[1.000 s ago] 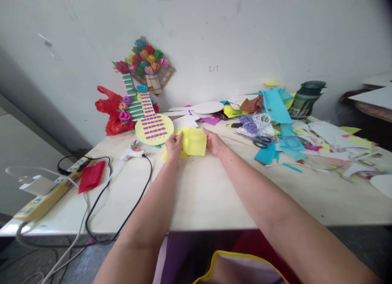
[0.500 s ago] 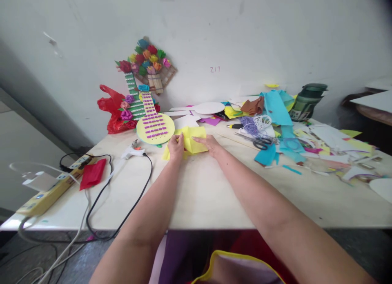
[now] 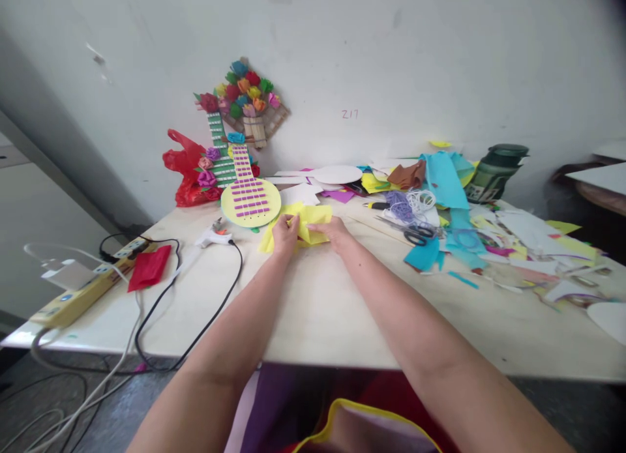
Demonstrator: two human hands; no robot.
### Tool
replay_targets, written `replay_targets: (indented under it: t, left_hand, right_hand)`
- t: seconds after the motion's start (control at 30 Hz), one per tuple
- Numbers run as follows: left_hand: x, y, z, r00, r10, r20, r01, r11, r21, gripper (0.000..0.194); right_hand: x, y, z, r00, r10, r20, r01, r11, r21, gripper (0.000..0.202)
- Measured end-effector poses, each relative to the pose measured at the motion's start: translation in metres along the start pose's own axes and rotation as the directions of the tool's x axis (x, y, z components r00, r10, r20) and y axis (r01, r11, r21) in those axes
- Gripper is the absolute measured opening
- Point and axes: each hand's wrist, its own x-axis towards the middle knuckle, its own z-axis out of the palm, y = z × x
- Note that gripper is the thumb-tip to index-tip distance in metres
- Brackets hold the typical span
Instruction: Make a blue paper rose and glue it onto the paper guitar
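Note:
A thin, creased sheet of yellow crepe paper [image 3: 315,217] is held between my two hands, just above the table's middle. My left hand [image 3: 285,233] pinches its left part, fingers curled with the thumb on top. On the opposite side my right hand [image 3: 332,231] grips the paper's right edge between thumb and fingers. Part of the sheet hangs out left of my left hand. Just behind and to the left lies a round yellow craft piece [image 3: 251,202] with rows of purple strips and a narrow neck.
On the left lie a glue gun [image 3: 215,236], a red packet [image 3: 150,268] and a power strip [image 3: 63,308] with cables. Scissors [image 3: 415,233], purple yarn [image 3: 400,205], paper scraps and a green bottle [image 3: 497,173] are on the right. Paper flowers [image 3: 247,91] stand against the wall.
The yellow paper has opened and crumpled from its flatter, folded look. Both hands stay on it with nearly the same spacing. The camera view has shifted slightly.

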Motion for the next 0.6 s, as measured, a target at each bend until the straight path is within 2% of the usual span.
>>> replay_targets:
  t: [0.1, 0.17, 0.3, 0.43, 0.5, 0.6]
  left_hand:
    - [0.002, -0.003, -0.001, 0.999, 0.014, 0.047, -0.012, 0.998, -0.058, 0.027]
    - [0.003, -0.006, -0.004, 0.995, 0.008, 0.101, 0.004, 0.994, -0.112, 0.031]
    - [0.004, -0.007, -0.013, 0.974, -0.002, 0.226, 0.053, 0.974, -0.219, 0.041]
    - [0.004, -0.006, -0.022, 0.931, -0.033, 0.364, 0.136, 0.956, -0.260, 0.040]
    - [0.005, -0.005, -0.024, 0.935, -0.055, 0.350, 0.130, 0.972, -0.196, 0.036]
    - [0.006, -0.005, -0.022, 0.969, -0.037, 0.243, 0.046, 0.998, -0.030, 0.031]
  right_hand:
    - [0.002, 0.001, 0.001, 0.996, -0.012, -0.090, 0.008, 0.999, -0.042, 0.036]
    - [0.002, 0.001, 0.000, 0.994, -0.009, -0.107, 0.002, 0.998, -0.068, 0.036]
    - [0.000, -0.001, -0.001, 0.997, 0.011, -0.077, -0.019, 0.994, -0.109, 0.034]
    - [-0.002, -0.001, -0.001, 1.000, 0.017, -0.021, -0.021, 0.984, -0.178, 0.034]
    - [-0.002, 0.000, 0.001, 1.000, 0.003, -0.002, -0.004, 0.978, -0.207, 0.035]
    - [-0.002, 0.003, 0.002, 1.000, -0.015, 0.028, 0.021, 0.975, -0.220, 0.035]
